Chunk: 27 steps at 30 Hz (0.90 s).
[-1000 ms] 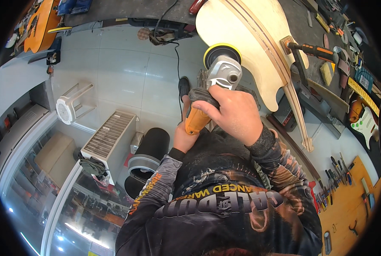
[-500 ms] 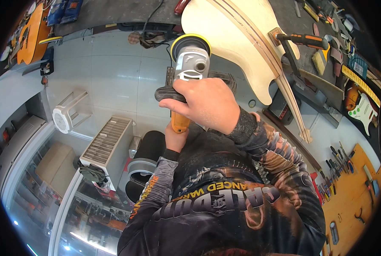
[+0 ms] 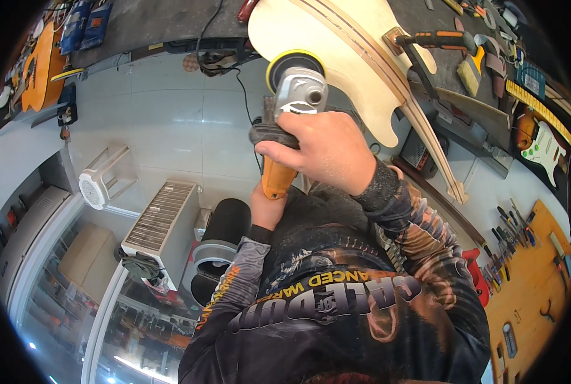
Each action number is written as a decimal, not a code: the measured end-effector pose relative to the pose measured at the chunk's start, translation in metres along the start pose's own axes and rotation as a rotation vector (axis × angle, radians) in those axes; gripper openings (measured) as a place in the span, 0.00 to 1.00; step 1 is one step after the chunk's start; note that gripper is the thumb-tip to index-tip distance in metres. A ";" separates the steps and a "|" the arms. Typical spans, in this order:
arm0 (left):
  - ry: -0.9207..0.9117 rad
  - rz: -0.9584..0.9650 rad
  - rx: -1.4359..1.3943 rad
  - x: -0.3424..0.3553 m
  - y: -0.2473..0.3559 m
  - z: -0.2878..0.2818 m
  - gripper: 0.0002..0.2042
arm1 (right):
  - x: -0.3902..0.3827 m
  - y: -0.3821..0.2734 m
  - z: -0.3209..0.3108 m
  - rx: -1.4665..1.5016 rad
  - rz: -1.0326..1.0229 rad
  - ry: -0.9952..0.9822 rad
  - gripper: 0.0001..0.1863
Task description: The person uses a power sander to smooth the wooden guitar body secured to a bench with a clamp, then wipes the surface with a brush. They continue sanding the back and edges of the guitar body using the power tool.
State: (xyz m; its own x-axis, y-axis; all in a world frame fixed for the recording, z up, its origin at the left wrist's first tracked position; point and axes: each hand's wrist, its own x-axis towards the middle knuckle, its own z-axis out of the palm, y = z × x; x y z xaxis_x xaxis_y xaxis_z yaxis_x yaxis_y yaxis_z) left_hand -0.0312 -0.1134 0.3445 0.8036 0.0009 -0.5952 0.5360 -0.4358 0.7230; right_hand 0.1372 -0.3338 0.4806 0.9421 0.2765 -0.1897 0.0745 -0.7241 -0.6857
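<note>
Dark counter (image 3: 151, 27) spanned the far side, carrying a pale, brown-striped guitar (image 3: 349, 70) under a clamp (image 3: 436, 40). Near its edge was the sander (image 3: 301, 91), silver-headed, orange-bodied, with yellow-rimmed black disc (image 3: 284, 63). Right grip (image 3: 329, 150) closed round its dark handle (image 3: 273, 133); left grip (image 3: 268, 208) clasped its rear. At the person's left I saw a white-framed glass case (image 3: 101, 320), a tan box (image 3: 87, 262) inside.

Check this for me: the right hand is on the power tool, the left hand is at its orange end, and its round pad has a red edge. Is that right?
Not quite: the head view shows the round pad edged in yellow, not red. The rest holds: the right hand is on the power tool, and the left hand is at its orange end.
</note>
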 end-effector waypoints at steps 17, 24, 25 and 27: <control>0.079 -0.035 0.051 -0.011 -0.012 0.016 0.13 | -0.020 0.026 0.005 -0.026 -0.134 0.128 0.27; 0.114 -0.041 0.018 -0.014 -0.013 0.019 0.13 | -0.020 0.032 0.010 -0.017 -0.175 0.165 0.28; 0.114 -0.043 0.022 -0.015 -0.016 0.019 0.13 | -0.017 0.030 0.013 -0.013 -0.173 0.166 0.28; 0.184 -0.072 -0.023 -0.018 -0.022 0.021 0.12 | -0.012 0.027 0.019 0.033 -0.219 0.168 0.28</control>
State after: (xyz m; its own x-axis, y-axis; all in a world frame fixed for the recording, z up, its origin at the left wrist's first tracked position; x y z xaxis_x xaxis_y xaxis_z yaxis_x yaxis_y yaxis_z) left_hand -0.0631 -0.1229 0.3323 0.7954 0.1966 -0.5732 0.5980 -0.4081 0.6898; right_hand 0.1221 -0.3448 0.4511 0.9459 0.3136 0.0828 0.2743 -0.6372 -0.7203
